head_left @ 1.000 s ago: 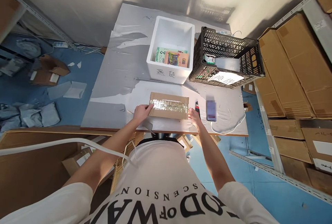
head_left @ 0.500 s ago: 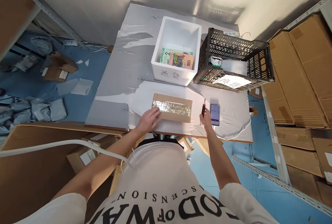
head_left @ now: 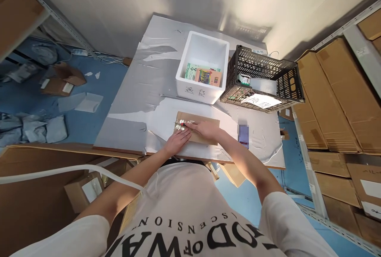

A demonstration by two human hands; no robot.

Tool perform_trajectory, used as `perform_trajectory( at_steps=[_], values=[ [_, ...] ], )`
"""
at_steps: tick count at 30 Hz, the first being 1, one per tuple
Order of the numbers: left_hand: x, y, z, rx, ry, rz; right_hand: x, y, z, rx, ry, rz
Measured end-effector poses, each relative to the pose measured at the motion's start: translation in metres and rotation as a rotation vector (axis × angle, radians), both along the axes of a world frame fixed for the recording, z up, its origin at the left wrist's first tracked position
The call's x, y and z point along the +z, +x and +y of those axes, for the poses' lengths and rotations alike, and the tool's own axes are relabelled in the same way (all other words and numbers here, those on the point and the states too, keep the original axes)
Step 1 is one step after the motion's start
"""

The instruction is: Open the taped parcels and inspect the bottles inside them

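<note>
Clock centred on the taped carton point(head_left: 201, 140), 12 = away from the wearer. Carton lies flat near the front edge of the table point(head_left: 127, 106), long side roughly along 9–3.

Right hand point(head_left: 205, 127): back up, laid across the carton top, forearm in from 4. Fingers closed round the cutter point(head_left: 182, 124), which sits over the tape at the carton's 9 end, tip toward 9. Finger curl partly hidden.
Left hand point(head_left: 177, 140): at 8, palm down, fingers straight and together, pointing to about 1, fingertips on the carton just below the cutter. No grasp, just resting flat on the carton.

Obstructions: right hand hides much of the carton top. White tube point(head_left: 89, 167) crosses in front of the left forearm in this view, out at 8.

Around: white foam box point(head_left: 212, 97) at 12, near the carton. Black crate point(head_left: 232, 96) at 2, just beside the foam box, paper label point(head_left: 262, 101) on its front. Phone point(head_left: 243, 134) at 3, apart from the carton. White cable point(head_left: 275, 151) past it at 4.

Counts: 1 carton in work, 1 cutter, 1 phone, 1 foam box, 1 crate. Foam box: 2 packs visible, 1 green pack point(head_left: 190, 70), 1 orange pack point(head_left: 214, 78). Crate contents: can't count.
</note>
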State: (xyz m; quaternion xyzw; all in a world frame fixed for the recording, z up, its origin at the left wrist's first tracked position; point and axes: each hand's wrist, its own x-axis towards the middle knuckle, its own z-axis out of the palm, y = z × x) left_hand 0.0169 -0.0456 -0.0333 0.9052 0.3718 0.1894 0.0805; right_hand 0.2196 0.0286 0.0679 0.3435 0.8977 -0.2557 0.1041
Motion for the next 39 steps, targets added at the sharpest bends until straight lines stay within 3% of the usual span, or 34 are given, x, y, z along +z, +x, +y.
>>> perform_trajectory(
  at_steps=[12, 20, 24, 27, 33, 39],
  values=[
    [-0.01, 0.0, 0.0, 0.006, 0.007, -0.017, 0.01, 0.0, 0.004, 0.117, 0.057, -0.13],
    [-0.007, 0.001, 0.0, 0.018, -0.058, -0.04, -0.002, 0.017, -0.005, 0.064, 0.052, -0.138],
    [-0.005, 0.001, -0.001, 0.026, -0.073, -0.025, 0.008, 0.021, -0.004, 0.046, 0.059, -0.208],
    [-0.005, 0.002, -0.001, 0.034, -0.079, -0.007, 0.024, 0.048, -0.004, 0.044, 0.052, -0.324],
    [-0.007, 0.004, -0.002, 0.066, -0.109, -0.011, 0.044, 0.132, -0.022, -0.055, 0.049, -0.467],
    [0.003, 0.005, -0.003, 0.065, -0.136, 0.025, 0.04, 0.158, -0.061, -0.174, 0.07, -0.364]
  ],
)
